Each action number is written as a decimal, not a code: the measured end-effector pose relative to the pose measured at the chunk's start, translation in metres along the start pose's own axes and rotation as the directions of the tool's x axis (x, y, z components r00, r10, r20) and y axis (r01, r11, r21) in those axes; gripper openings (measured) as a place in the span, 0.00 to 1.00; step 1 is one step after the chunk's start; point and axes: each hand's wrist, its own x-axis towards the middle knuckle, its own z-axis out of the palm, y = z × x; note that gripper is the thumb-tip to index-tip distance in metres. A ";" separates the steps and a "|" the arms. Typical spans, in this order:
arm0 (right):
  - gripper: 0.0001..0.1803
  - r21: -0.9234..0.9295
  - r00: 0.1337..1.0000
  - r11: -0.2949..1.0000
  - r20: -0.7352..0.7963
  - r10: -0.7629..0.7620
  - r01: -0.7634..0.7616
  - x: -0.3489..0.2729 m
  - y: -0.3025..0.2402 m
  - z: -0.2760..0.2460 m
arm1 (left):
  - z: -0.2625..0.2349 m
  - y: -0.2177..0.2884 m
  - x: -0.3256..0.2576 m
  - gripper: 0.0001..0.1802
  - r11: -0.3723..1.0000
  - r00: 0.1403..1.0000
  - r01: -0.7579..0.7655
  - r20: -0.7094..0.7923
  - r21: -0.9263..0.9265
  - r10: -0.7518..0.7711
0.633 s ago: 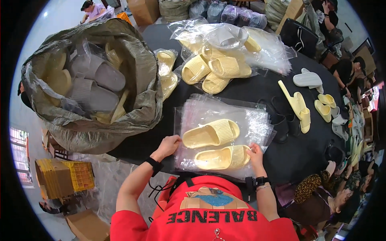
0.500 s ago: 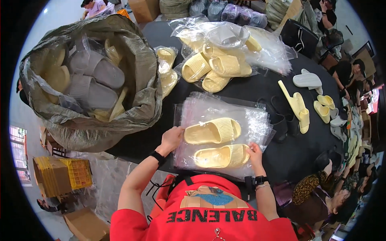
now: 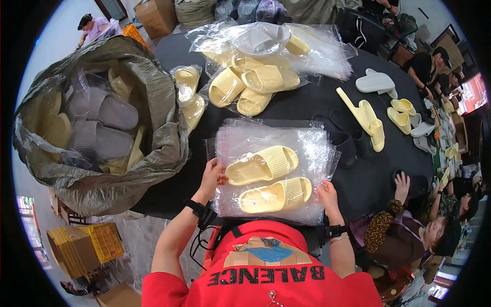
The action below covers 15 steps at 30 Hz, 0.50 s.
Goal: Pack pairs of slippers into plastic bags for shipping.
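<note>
Two pale yellow slippers lie side by side on a stack of clear plastic bags (image 3: 307,148) on the black table (image 3: 317,105). The far slipper (image 3: 262,165) and the near slipper (image 3: 275,195) both point right. My left hand (image 3: 211,176) rests on the left edge of the bag stack, fingers touching the heel of the far slipper. My right hand (image 3: 327,197) sits at the stack's right side, next to the toe of the near slipper, pinching the plastic.
A big grey sack (image 3: 102,123) of grey and yellow slippers stands at left. Bagged yellow slippers (image 3: 253,84) pile up at the table's far side. Loose yellow, white and black slippers (image 3: 371,120) lie at right. A person (image 3: 409,230) sits at lower right. Yellow crates (image 3: 105,240) stand on the floor.
My left hand has slid up along the bag stack's left edge to the far slipper's heel. The slippers and my right hand have barely moved.
</note>
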 end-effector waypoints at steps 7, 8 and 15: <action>0.10 -0.070 0.992 0.995 0.110 -0.061 0.069 0.016 0.029 0.000 | 0.000 0.013 0.006 0.28 0.959 0.886 0.230 0.372 0.165 -0.276; 0.08 -0.054 0.996 0.995 0.052 -0.076 0.079 0.014 0.035 -0.001 | 0.006 0.014 0.001 0.27 0.938 0.863 0.242 0.387 0.248 -0.325; 0.06 0.081 0.998 0.995 0.021 -0.065 0.063 0.011 0.036 0.008 | 0.017 0.017 0.008 0.18 0.600 0.597 -0.716 0.758 0.357 0.262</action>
